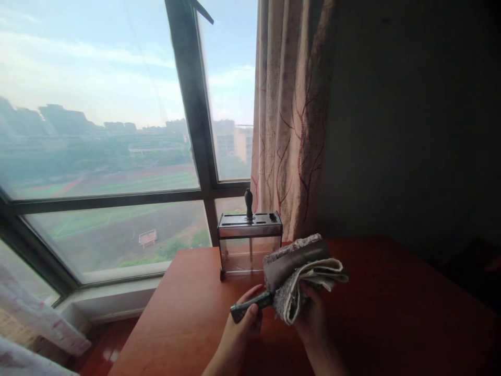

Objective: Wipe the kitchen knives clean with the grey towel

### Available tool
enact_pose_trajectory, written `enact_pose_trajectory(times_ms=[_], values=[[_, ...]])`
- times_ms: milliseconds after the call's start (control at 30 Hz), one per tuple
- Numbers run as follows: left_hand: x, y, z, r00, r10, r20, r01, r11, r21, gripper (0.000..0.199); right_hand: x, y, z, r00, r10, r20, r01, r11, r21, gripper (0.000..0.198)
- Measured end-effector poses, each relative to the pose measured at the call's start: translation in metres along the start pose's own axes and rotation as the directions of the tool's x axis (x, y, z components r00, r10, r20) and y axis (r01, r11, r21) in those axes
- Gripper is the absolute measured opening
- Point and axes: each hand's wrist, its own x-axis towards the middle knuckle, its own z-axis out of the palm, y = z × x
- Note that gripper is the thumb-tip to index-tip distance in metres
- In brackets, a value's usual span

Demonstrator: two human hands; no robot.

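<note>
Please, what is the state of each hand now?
Left hand: closed around the knife handle.
Right hand: holding the folded cloth against the blade.

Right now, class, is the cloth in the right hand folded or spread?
Folded: the cloth doubles back in visible looped layers above the right hand.

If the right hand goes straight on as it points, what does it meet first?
The folded cloth, which the right hand touches; the knife seems to lie beyond, though depth is unclear.
</note>
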Motion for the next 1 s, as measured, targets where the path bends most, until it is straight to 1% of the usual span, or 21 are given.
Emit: enact_pose_trajectory(times_ms=[167, 267, 367, 467, 600, 733, 800, 867, 1000], values=[[0.001, -0.004, 0.001, 0.998, 0.051, -0.026, -0.050, 0.998, 0.023, 0.081, -0.006, 0.019, 0.002, 0.999, 0.041, 0.007, -0.040, 0.993, -0.110, 0.022], [0.003, -0.004, -0.001, 0.996, 0.088, -0.005, -0.088, 0.994, 0.069, 0.082, -0.008, 0.022, 0.003, 0.999, 0.038, 0.018, -0.035, 0.987, -0.156, 0.028], [0.005, -0.001, -0.002, 0.997, 0.070, -0.011, -0.069, 0.991, 0.114, 0.082, -0.006, 0.021, 0.004, 1.000, 0.021, 0.016, -0.018, 0.985, -0.170, 0.027], [0.004, 0.003, -0.001, 0.999, 0.048, -0.004, -0.047, 0.990, 0.130, 0.079, 0.000, 0.014, 0.002, 1.000, -0.016, -0.014, 0.014, 0.991, -0.132, 0.025], [0.002, 0.007, -0.001, 0.999, 0.022, 0.035, -0.028, 0.987, 0.157, 0.070, 0.011, -0.005, -0.004, 0.992, -0.105, -0.064, 0.097, 0.987, -0.125, 0.026], [0.000, 0.013, -0.001, 1.000, -0.006, -0.002, 0.007, 0.984, 0.176, 0.057, 0.017, -0.029, -0.012, 0.984, -0.156, -0.082, 0.149, 0.985, -0.082, 0.022], [0.000, 0.017, -0.002, 0.999, -0.009, -0.030, 0.014, 0.988, 0.152, 0.051, 0.018, -0.038, -0.015, 0.981, -0.170, -0.091, 0.167, 0.985, -0.049, 0.020], [0.000, 0.022, -0.003, 0.998, -0.029, -0.048, 0.033, 0.996, 0.087, 0.048, 0.019, -0.044, -0.016, 0.978, -0.184, -0.098, 0.182, 0.983, -0.034, 0.020], [0.001, 0.032, -0.007, 0.996, -0.066, -0.068, 0.060, 0.995, -0.082, 0.044, 0.020, -0.044, -0.015, 0.974, -0.196, -0.112, 0.188, 0.979, -0.079, 0.023]])
